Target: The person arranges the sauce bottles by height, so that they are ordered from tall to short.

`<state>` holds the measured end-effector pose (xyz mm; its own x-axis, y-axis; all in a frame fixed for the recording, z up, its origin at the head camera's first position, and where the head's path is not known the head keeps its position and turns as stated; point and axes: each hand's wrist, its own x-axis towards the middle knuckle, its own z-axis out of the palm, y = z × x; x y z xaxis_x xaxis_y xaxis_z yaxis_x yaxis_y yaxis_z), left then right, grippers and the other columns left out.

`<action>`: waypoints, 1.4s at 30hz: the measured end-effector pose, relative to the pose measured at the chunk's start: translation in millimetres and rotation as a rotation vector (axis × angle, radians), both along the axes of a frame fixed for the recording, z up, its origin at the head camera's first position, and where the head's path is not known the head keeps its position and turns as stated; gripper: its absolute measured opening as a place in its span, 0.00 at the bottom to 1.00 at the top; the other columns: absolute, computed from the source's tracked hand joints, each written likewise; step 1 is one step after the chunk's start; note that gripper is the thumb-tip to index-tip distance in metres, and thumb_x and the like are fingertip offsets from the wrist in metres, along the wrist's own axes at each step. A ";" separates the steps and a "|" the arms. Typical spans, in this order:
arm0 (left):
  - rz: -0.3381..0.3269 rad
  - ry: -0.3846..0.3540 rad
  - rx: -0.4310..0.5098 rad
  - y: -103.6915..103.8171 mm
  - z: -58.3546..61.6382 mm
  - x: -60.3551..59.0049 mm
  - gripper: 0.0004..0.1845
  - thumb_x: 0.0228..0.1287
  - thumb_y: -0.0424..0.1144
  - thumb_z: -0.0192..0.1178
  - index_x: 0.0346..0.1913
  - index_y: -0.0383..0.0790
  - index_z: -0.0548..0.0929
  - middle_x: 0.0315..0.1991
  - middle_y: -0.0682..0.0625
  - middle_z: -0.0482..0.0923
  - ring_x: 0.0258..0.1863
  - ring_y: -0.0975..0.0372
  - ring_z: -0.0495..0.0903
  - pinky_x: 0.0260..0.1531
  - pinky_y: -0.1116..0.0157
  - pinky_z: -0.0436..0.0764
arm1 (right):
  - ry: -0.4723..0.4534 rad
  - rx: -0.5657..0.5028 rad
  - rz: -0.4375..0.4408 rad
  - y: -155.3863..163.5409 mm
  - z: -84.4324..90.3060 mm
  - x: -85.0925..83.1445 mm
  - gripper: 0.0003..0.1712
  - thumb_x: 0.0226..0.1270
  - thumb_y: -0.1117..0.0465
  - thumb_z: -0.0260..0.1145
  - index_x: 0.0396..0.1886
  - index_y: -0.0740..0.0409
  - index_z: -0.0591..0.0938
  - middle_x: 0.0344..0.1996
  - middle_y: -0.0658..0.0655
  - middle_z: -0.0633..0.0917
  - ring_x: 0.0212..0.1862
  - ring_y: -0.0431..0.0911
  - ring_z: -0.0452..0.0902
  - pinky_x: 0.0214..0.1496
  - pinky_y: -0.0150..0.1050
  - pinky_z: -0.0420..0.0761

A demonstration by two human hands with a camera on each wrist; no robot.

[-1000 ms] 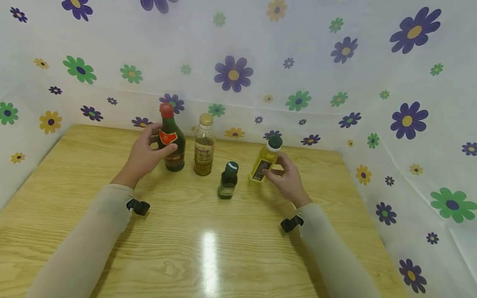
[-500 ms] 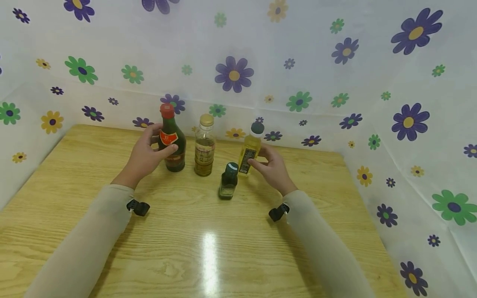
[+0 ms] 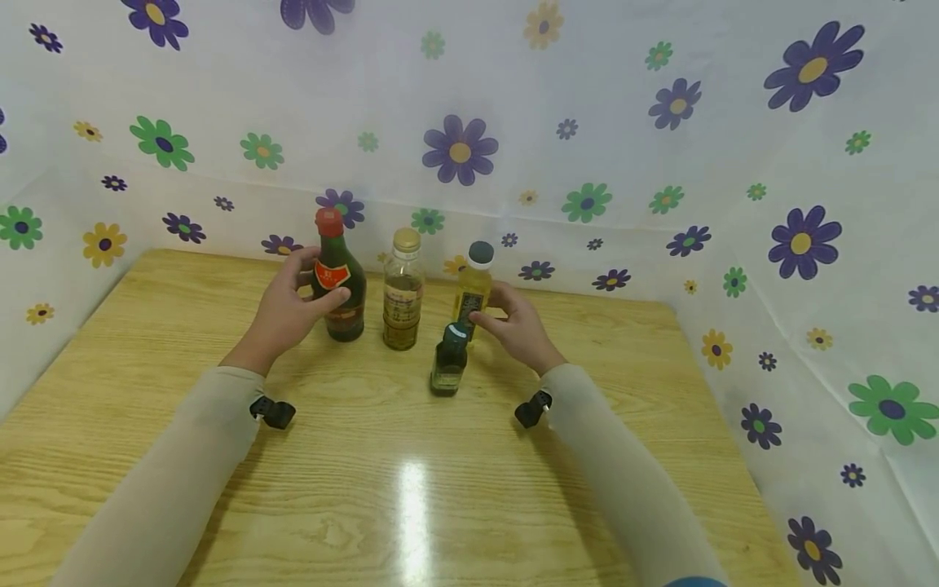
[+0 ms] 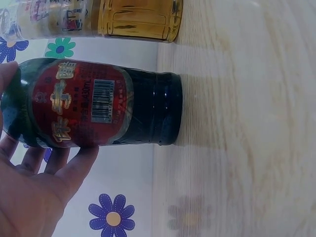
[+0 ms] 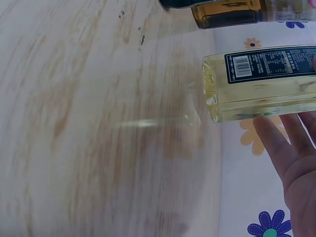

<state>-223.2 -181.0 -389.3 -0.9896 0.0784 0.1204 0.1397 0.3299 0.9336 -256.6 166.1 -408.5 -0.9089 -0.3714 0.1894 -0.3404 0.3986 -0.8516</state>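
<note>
My left hand (image 3: 286,310) grips a dark green vinegar bottle (image 3: 352,277) with a red cap, which stands upright at the back left of the table. Its red label faces the left wrist camera. In my right hand (image 3: 522,333) is a bottle of pale yellow oil (image 3: 475,281) with a dark green cap, pinched between thumb and fingers. The right wrist view shows the base of this oil bottle (image 5: 212,89) slightly off the tabletop. Part of its lower end hides behind a small dark bottle (image 3: 448,368) in the head view.
A clear bottle with a gold cap (image 3: 403,306) and amber liquid stands between the vinegar and the small dark bottle. Behind the wooden table (image 3: 330,505) hangs a white flowered cloth (image 3: 513,81), which also covers the sides.
My right hand has carried the oil bottle leftward, from the right side to behind the small dark bottle, and it is now more upright. The left hand has stayed on the vinegar bottle.
</note>
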 end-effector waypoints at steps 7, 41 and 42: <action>0.000 0.007 0.001 -0.9 -6.6 -5.6 0.39 0.58 0.51 0.65 0.69 0.52 0.59 0.62 0.45 0.66 0.63 0.48 0.65 0.56 0.41 0.70 | 0.005 0.022 -0.015 3.9 -24.4 -15.3 0.30 0.62 0.50 0.67 0.64 0.45 0.71 0.54 0.51 0.80 0.56 0.48 0.75 0.56 0.50 0.76; 0.031 0.021 -0.033 -9.2 -30.0 -20.8 0.42 0.55 0.58 0.66 0.70 0.58 0.57 0.64 0.48 0.65 0.63 0.50 0.65 0.58 0.43 0.70 | -0.121 0.060 -0.010 7.1 8.6 3.0 0.28 0.66 0.55 0.64 0.64 0.47 0.70 0.59 0.51 0.76 0.63 0.52 0.70 0.62 0.48 0.71; 0.032 0.015 -0.034 -9.1 -29.6 -20.4 0.43 0.55 0.58 0.66 0.70 0.58 0.57 0.65 0.48 0.65 0.64 0.50 0.65 0.58 0.42 0.70 | -0.122 0.050 -0.007 8.1 11.6 5.6 0.28 0.66 0.56 0.64 0.65 0.49 0.70 0.59 0.54 0.75 0.63 0.54 0.69 0.62 0.49 0.71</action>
